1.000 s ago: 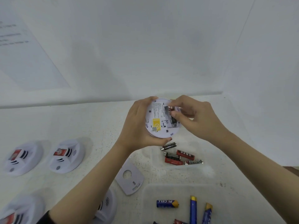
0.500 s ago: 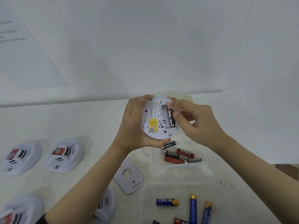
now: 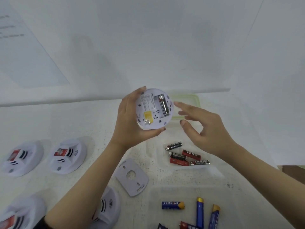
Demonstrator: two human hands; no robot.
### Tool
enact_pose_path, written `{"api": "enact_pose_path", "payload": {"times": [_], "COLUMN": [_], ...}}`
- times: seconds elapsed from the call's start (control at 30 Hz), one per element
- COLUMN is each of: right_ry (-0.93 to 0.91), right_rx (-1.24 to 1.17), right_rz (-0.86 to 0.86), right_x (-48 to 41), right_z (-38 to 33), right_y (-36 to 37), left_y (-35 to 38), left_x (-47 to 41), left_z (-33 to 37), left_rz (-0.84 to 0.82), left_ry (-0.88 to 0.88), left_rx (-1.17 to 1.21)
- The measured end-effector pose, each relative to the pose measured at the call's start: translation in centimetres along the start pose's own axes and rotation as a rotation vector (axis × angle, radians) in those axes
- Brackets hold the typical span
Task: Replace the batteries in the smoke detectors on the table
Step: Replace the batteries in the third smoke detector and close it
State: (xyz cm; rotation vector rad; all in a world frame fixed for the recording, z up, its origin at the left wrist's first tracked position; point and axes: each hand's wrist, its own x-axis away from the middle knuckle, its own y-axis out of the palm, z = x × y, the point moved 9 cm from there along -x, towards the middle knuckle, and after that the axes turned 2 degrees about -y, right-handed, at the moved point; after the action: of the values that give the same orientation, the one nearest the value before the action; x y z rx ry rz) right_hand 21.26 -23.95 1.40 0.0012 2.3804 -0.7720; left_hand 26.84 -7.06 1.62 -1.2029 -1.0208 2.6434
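Note:
My left hand [image 3: 130,124] grips a white round smoke detector [image 3: 154,109], back side up, raised above the table. Its open battery bay holds one black battery [image 3: 163,105] on the right side; the slot beside it is empty. My right hand [image 3: 203,128] hovers just right of the detector, fingers spread, holding nothing. Several black and red batteries [image 3: 184,157] lie in a clear tray [image 3: 149,146] below my hands. Blue and gold batteries [image 3: 199,210] lie in a nearer clear tray [image 3: 153,192].
Two detectors [image 3: 68,157] [image 3: 20,160] sit face up at the left, two more [image 3: 108,207] [image 3: 18,215] near the bottom edge. A white mounting plate [image 3: 132,176] lies by my left forearm. A green-rimmed clear lid [image 3: 196,103] lies behind my hands, by the wall.
My right hand let go of the black battery in the bay and pulled back to the right, fingers opening. The detector tilted slightly in my left hand.

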Motion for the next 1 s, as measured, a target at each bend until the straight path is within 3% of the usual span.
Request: {"api": "enact_pose_path", "payload": {"times": [0.1,0.2,0.27,0.47,0.57,0.77,1.0], "right_ry": [-0.113,-0.054,-0.032,-0.085,-0.092,-0.114,-0.24], "right_rx": [0.203,0.455,0.583,0.713,0.608,0.315,0.274], "right_rz": [-0.069,-0.507,-0.668,-0.752,-0.696,-0.399,0.0], "right_x": [0.4,1.2,1.9,1.7,1.5,0.1,-1.5], "right_z": [-1.3,-0.4,0.5,0.7,0.3,-2.8,-6.7], "right_y": [0.5,4.1,5.6,7.5,7.2,3.5,-0.4], "left_y": [-0.2,-0.3,-0.3,-0.7,-1.2,-2.1,-2.6], "left_x": [0.1,0.3,0.5,0.8,1.0,1.7,2.1], "left_z": [-1.1,-1.8,-2.1,-1.8,-1.8,-1.8,-0.6], "left_rz": [-0.016,-0.029,-0.034,-0.045,-0.029,-0.04,-0.063], "left_ry": [-0.045,-0.08,-0.091,-0.066,-0.079,-0.095,-0.096], "left_rx": [-0.041,-0.046,-0.047,-0.079,-0.064,-0.079,-0.032]}}
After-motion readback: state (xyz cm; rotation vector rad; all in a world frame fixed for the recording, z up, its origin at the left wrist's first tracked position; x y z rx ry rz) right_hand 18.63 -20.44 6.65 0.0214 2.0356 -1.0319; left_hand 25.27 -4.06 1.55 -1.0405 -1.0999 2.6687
